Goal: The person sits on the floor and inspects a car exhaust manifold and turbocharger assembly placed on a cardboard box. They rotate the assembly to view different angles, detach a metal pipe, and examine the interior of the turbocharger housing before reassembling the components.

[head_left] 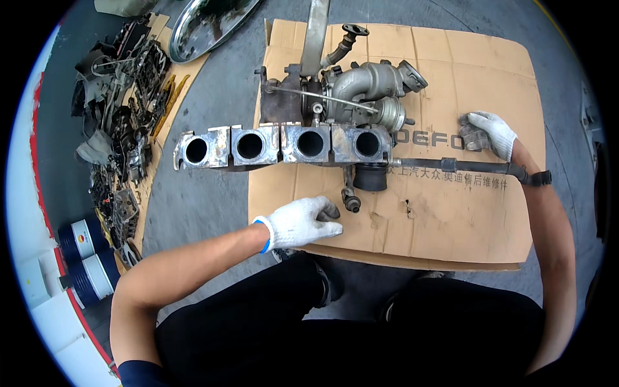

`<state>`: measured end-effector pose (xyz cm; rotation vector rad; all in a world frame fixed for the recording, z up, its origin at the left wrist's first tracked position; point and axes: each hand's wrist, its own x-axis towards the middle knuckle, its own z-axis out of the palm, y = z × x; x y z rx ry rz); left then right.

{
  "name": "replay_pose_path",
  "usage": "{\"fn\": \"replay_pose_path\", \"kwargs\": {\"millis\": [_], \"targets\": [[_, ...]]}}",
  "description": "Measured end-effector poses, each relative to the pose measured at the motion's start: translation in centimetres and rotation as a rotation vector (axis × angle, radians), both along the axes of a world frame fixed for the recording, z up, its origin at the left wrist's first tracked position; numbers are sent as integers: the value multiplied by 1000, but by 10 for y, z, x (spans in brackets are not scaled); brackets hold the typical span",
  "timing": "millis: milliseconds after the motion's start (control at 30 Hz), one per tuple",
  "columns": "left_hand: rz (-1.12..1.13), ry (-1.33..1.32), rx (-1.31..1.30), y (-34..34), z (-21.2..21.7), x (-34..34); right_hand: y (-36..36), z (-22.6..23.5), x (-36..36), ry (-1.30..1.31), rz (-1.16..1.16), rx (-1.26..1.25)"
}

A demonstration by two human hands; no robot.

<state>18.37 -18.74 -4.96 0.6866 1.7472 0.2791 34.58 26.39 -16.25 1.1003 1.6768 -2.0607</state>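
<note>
A turbocharger (pixel 371 82) with its exhaust manifold (pixel 281 143) rests on a flattened cardboard sheet (pixel 445 226). The manifold's row of round ports faces me. My left hand (pixel 300 222), in a white knit glove with grey fingertips, lies just left of a short metal pipe end (pixel 351 201) below the manifold; its fingers are apart and nothing shows in them. Over on the right, my right hand (pixel 490 133), gloved alike, rests on the cardboard with loosely bent fingers and no visible object. A black-sleeved pipe (pixel 474 166) runs from the manifold's right end across my right forearm.
Dirty metal parts (pixel 132 116) are heaped on cardboard along the left. A shiny oval tray (pixel 209 29) lies at the back left. Blue-and-white drums (pixel 90 277) stand at the lower left. A flat metal pipe (pixel 316 35) rises from behind the turbocharger. My knees are close to the cardboard's near edge.
</note>
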Motion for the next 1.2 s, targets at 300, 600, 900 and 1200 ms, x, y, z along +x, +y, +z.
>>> {"fn": "replay_pose_path", "kwargs": {"millis": [300, 600, 900, 1200], "targets": [[-27, 398, 267, 4, -6, 15, 0, 0, 2, -8, 10, 24], [-430, 564, 446, 19, -19, 8, 3, -3, 1, 12, 31, 3], [-149, 383, 450, 15, -21, 2, 11, -11, 4, 40, 63, -20], [-133, 341, 388, 24, -15, -5, 5, -4, 3, 15, 32, -30]]}}
